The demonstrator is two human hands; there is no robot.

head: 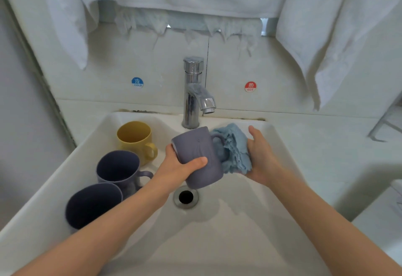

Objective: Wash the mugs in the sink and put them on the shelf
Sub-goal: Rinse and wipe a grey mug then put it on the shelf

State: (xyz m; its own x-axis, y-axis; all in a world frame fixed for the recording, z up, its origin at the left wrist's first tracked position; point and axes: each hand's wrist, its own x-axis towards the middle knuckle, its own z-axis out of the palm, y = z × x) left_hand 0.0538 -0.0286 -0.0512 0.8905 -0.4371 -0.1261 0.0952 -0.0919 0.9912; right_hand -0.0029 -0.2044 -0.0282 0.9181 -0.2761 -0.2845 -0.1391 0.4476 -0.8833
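Gripping the matte purple ceramic mug (pixel 195 145) round its body with the left hand (pixel 177 167), handle turned right into the crumpled blue cloth (pixel 236 147) clutched in the right hand (pixel 263 158).

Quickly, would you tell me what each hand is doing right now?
Left hand: grips the purple mug, held over the sink.
Right hand: holds the blue cloth against the mug's handle side.

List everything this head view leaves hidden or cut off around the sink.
All head view.
Inside of the held purple mug, gripped by the left hand: mouth turned away.
Fingers of the right hand: behind the blue cloth.
Handle of the nearest dark mug: unseen, perhaps behind the left forearm.
Wire rack: cut off by the right edge.
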